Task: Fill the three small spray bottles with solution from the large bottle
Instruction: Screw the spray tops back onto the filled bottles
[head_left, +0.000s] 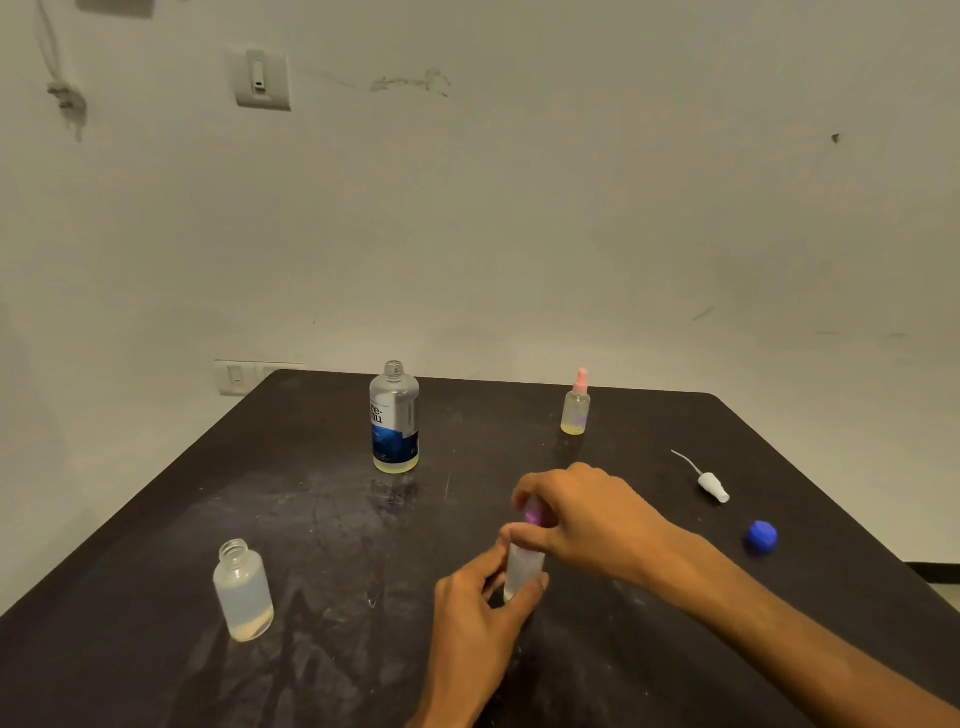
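Note:
My left hand grips the body of a small clear spray bottle standing near the table's front middle. My right hand pinches that bottle's purple spray top from above. The large bottle with a blue label stands uncapped at the back, with a little yellowish liquid at its bottom. A second small bottle with a pink spray top stands at the back right. A third small frosted bottle stands open at the front left, with some liquid at its base.
A white spray top with its thin tube lies on the dark table at the right. A blue cap lies nearer the right edge. A wall with switches rises behind the table.

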